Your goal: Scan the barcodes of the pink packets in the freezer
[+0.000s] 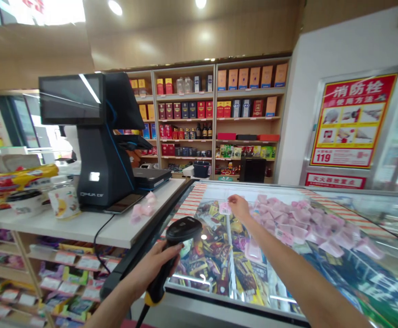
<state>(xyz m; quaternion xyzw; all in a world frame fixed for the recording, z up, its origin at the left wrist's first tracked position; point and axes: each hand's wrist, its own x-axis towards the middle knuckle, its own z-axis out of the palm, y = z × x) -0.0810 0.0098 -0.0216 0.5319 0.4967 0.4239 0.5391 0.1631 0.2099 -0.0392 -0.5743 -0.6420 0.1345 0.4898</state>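
Note:
My left hand is wrapped round the handle of a black barcode scanner, whose head points forward over the freezer's near left edge. With the fingertips of my right hand I pinch a small pink item with a white barcode label, above the glass top. What the item is cannot be made out. To the right of that hand, many similar translucent pink pieces lie heaped on the glass. One pink piece lies apart, nearer to me.
Beneath the glass of the chest freezer are colourful packets. At left a counter bears a cash register, a few pink pieces and a cup. A black cable hangs over its edge. Stocked shelves stand behind.

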